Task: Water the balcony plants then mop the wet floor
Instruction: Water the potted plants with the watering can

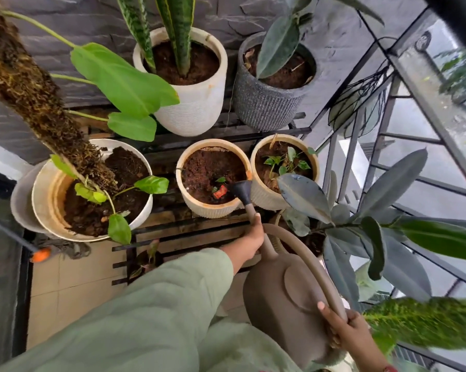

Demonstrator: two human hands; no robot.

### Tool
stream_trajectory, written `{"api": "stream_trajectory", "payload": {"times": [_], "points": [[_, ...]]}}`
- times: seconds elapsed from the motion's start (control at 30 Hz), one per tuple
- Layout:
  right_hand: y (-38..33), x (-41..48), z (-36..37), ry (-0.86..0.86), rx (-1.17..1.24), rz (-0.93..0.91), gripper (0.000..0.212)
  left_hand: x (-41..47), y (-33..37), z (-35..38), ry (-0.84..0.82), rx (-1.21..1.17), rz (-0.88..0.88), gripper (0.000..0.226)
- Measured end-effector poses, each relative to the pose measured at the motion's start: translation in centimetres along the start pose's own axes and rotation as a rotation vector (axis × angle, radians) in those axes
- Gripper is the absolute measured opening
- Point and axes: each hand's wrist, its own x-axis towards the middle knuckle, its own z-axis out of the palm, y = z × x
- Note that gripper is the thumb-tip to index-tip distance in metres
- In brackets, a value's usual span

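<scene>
A: Status, left to right?

B: Large pot (92, 189), lower left: soil dark, wetness unconfirmed. Centre pot (213, 178): rose (242, 189) of the watering can (285, 291) sits at its rim; watering appears in progress. Left hand (249, 238): fingers clamped on the spout. Right hand (344, 328): fingers closed round the handle, lower right.

A: Remaining?

B: Likely other pots, then mopping; floor tiles (65, 285) show no puddle.

A: What's holding the pots?
B: Black slatted rack (189, 238), two tiers. Upper: white pot (199, 108) w/ grey pot (266, 108) beside it.
A: Lower?
B: Big cream pot (49, 200) left, two smaller cream pots (210, 208) (266, 197), touching. Beige tile floor (73, 285) below.
</scene>
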Motion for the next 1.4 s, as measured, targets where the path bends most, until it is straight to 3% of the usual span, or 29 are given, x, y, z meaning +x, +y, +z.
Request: {"api": "stream_trajectory", "payload": {"times": [0.1,0.3,0.37,0.47,0.53,0.67,0.87,0.97,1.03,1.17,1.23,1.33,1.4], "points": [[-0.1,0.4,0.3,0.034,-0.014,-0.010,0.049,-0.1,1.9,0.3,-0.002,-0.046,-0.051,0.085],[-1.4,1.4,2.2,0.051,-0.015,-0.027,0.047,-0.2,3.9,-1.5,0.064,0.056,-0.025,0.087],[-2.1,1.8,3.3,0.039,-0.057,-0.024,0.052,0.6,4.4,-2.5,0.075,0.026,0.023,0.096],[-2.8,2.6,5.1,0.047,-0.110,-0.016,0.050,5.6,3.4,-3.9,0.095,-0.076,0.028,0.134],[-3.2,2.9,6.4,0.014,-0.155,-0.013,0.039,7.9,2.2,-5.0,0.100,-0.142,0.005,0.122],[-3.1,2.6,7.9,-0.022,-0.252,-0.053,0.039,1.4,3.9,-7.9,0.055,-0.239,0.017,0.088],[-1.3,0.1,8.6,0.004,-0.240,-0.092,0.047,-2.0,2.9,-9.6,0.102,-0.233,0.117,0.084],[0.1,-1.7,8.6,0.036,-0.184,-0.142,0.070,-4.5,1.7,-10.2,0.125,-0.159,0.189,0.084],[1.6,-3.0,8.8,0.038,-0.174,-0.185,0.069,-6.0,0.6,-10.9,0.137,-0.165,0.197,0.085],[2.2,-5.3,9.8,-0.021,-0.175,-0.273,0.042,-7.7,-1.4,-12.8,0.173,-0.223,0.236,0.101],[2.2,-6.1,10.4,-0.041,-0.220,-0.307,0.050,-7.5,-2.7,-14.3,0.198,-0.264,0.229,0.114],[1.9,-7.2,11.8,-0.083,-0.271,-0.331,0.057,-6.8,-4.8,-17.2,0.240,-0.330,0.223,0.102],[1.4,-7.7,13.0,-0.146,-0.315,-0.348,0.060,-6.6,-6.0,-19.2,0.276,-0.382,0.181,0.116]]}}
